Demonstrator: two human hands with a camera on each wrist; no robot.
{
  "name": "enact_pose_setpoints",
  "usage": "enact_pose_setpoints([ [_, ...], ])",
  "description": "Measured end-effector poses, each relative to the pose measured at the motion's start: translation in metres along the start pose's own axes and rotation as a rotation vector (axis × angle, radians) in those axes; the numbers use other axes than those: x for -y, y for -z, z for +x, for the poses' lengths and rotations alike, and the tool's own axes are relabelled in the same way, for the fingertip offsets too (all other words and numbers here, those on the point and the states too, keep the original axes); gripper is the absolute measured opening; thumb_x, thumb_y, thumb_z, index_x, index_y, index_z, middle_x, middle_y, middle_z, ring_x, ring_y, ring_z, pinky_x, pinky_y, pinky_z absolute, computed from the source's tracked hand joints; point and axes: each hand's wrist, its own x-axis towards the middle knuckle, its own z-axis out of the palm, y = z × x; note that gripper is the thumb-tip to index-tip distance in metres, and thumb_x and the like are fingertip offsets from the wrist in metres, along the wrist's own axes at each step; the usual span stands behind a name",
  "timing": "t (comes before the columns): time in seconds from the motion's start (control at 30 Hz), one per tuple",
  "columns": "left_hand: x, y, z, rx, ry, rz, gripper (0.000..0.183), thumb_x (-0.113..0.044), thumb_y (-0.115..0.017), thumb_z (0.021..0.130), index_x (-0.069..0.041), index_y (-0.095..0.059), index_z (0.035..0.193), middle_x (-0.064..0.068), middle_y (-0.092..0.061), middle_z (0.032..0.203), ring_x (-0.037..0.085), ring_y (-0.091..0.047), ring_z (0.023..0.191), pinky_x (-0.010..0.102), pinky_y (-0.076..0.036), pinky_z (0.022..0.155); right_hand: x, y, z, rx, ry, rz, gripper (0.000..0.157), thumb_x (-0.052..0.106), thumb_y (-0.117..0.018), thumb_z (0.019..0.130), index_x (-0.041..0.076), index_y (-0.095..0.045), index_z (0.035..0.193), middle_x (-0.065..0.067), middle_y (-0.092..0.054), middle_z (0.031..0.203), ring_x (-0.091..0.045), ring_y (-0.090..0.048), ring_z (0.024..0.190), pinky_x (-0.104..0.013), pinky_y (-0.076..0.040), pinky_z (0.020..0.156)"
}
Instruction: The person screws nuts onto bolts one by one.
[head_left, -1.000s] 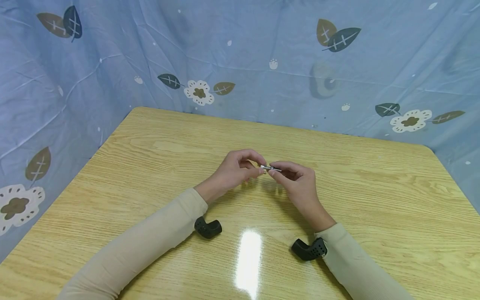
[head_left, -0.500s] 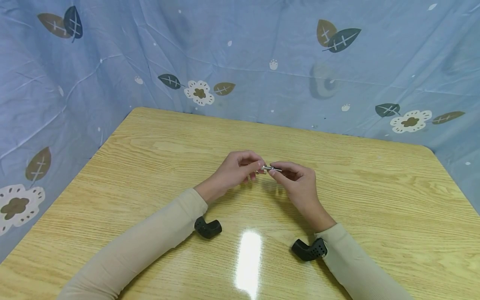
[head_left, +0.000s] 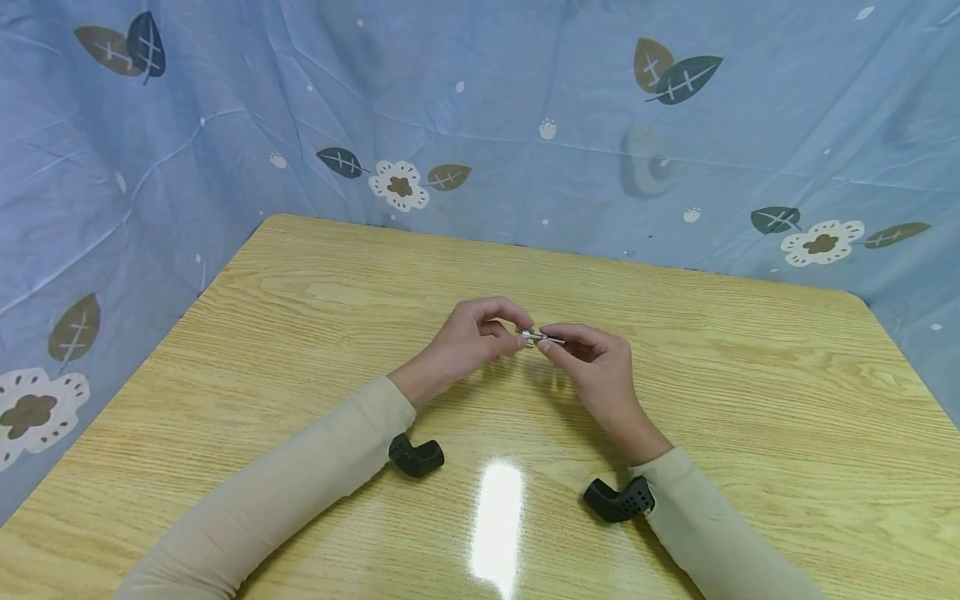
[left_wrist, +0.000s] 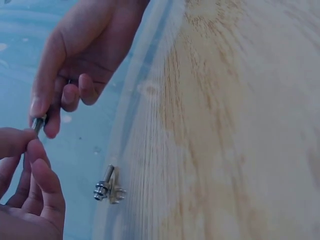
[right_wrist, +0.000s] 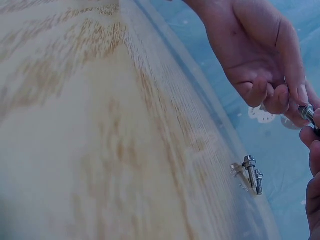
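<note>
Over the middle of the table, both hands hold one short silver bolt (head_left: 535,336) between them. The thumb and fingertips of the left hand (head_left: 472,337) are at its left end, where a wider metal part (right_wrist: 305,111) shows in the right wrist view. From the other side the right hand (head_left: 597,364) pinches the bolt with thumb and index finger, and its other fingers are curled in. In the left wrist view the bolt (left_wrist: 38,123) is mostly covered by fingertips.
Below the hands, further bolts (right_wrist: 251,172) lie on the shiny wooden table (head_left: 750,433); the left wrist view also shows loose bolts (left_wrist: 104,186). A blue patterned curtain (head_left: 495,108) hangs behind the table. Black wrist mounts (head_left: 416,457) sit at both cuffs.
The left thumb and fingers rolled forward over the bolt's left end, then moved back to about where they were a second ago. The right hand has stayed in place.
</note>
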Motion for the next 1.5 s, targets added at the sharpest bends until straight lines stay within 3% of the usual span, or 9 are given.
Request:
enact_pose_setpoints([
  [0.07,0.0002,-0.0001,0.0003,0.003,0.004,0.004,0.025,-0.013,-0.066,0.091,-0.009,-0.065,0.116,0.004,-0.064,0.111,0.039,-0.061,0.089,0.035,-0.048,0.066,-0.0002,-0.0001,0.0,0.0,0.002,0.004,0.024,0.013,-0.072,0.088,-0.003,-0.072,0.106,0.012,-0.073,0.094,-0.008,-0.068,0.079,-0.021,-0.054,0.068],
  [0.4,-0.0008,-0.002,0.0019,0.009,0.097,0.014,0.02,-0.027,-0.06,0.097,-0.014,-0.066,0.111,0.016,-0.067,0.109,0.032,-0.061,0.08,0.029,-0.046,0.061,0.0002,0.0003,-0.0006,-0.003,-0.008,-0.009,0.024,0.014,-0.072,0.088,0.0,-0.072,0.107,0.014,-0.073,0.095,-0.007,-0.067,0.079,-0.021,-0.053,0.068],
  [0.6,-0.0003,-0.0022,0.0014,0.006,0.07,0.02,0.02,-0.023,-0.063,0.095,-0.012,-0.066,0.112,0.007,-0.064,0.11,0.04,-0.061,0.084,0.031,-0.047,0.063,-0.0002,0.0005,-0.0011,-0.002,-0.011,-0.014,0.023,0.015,-0.071,0.089,0.001,-0.072,0.107,0.014,-0.072,0.095,-0.007,-0.067,0.081,-0.022,-0.053,0.068],
  [0.73,0.0,-0.0014,0.0002,0.012,0.04,0.02,0.019,-0.017,-0.065,0.094,-0.014,-0.066,0.112,0.013,-0.066,0.106,0.044,-0.061,0.086,0.033,-0.047,0.065,0.0,-0.0001,-0.001,-0.003,-0.013,-0.005,0.023,0.014,-0.072,0.088,0.001,-0.072,0.107,0.014,-0.072,0.095,-0.007,-0.068,0.081,-0.022,-0.053,0.068],
  [0.83,0.0006,-0.0007,-0.0004,0.023,0.025,0.012,0.019,-0.014,-0.065,0.092,-0.017,-0.066,0.111,0.018,-0.067,0.103,0.044,-0.06,0.086,0.033,-0.047,0.064,0.0003,-0.0006,-0.0007,-0.002,-0.012,0.002,0.022,0.014,-0.072,0.088,0.002,-0.073,0.106,0.014,-0.072,0.096,-0.008,-0.068,0.082,-0.022,-0.054,0.069],
  [0.93,0.0005,-0.0007,-0.0004,0.035,0.032,0.007,0.019,-0.015,-0.065,0.092,-0.02,-0.066,0.111,0.011,-0.066,0.108,0.043,-0.059,0.085,0.033,-0.046,0.063,0.0006,-0.0007,-0.0007,-0.002,-0.012,0.002,0.021,0.014,-0.072,0.088,0.002,-0.073,0.106,0.014,-0.072,0.097,-0.008,-0.068,0.082,-0.022,-0.054,0.069],
  [1.17,0.0011,-0.0019,0.0013,0.03,0.071,0.024,0.018,-0.026,-0.061,0.097,-0.016,-0.066,0.11,0.017,-0.063,0.108,0.038,-0.06,0.081,0.031,-0.047,0.06,-0.0002,-0.0004,-0.0007,-0.002,-0.021,-0.019,0.022,0.017,-0.072,0.088,0.004,-0.073,0.106,0.014,-0.072,0.096,-0.008,-0.068,0.083,-0.022,-0.053,0.068],
  [1.37,0.0006,-0.0023,0.0004,0.014,0.049,0.024,0.016,-0.022,-0.062,0.096,-0.017,-0.067,0.11,0.004,-0.063,0.108,0.04,-0.062,0.083,0.031,-0.048,0.062,0.0003,-0.0006,-0.0009,-0.003,-0.011,-0.017,0.021,0.016,-0.072,0.088,0.003,-0.073,0.105,0.013,-0.073,0.095,-0.008,-0.068,0.083,-0.022,-0.053,0.068],
  [1.5,0.0009,-0.0021,0.0,0.002,0.026,0.028,0.014,-0.018,-0.065,0.094,-0.019,-0.068,0.108,0.007,-0.065,0.107,0.041,-0.062,0.084,0.034,-0.049,0.065,0.0002,-0.0006,-0.001,-0.005,-0.01,-0.01,0.021,0.015,-0.072,0.088,0.004,-0.073,0.105,0.014,-0.073,0.095,-0.007,-0.068,0.083,-0.022,-0.053,0.069],
])
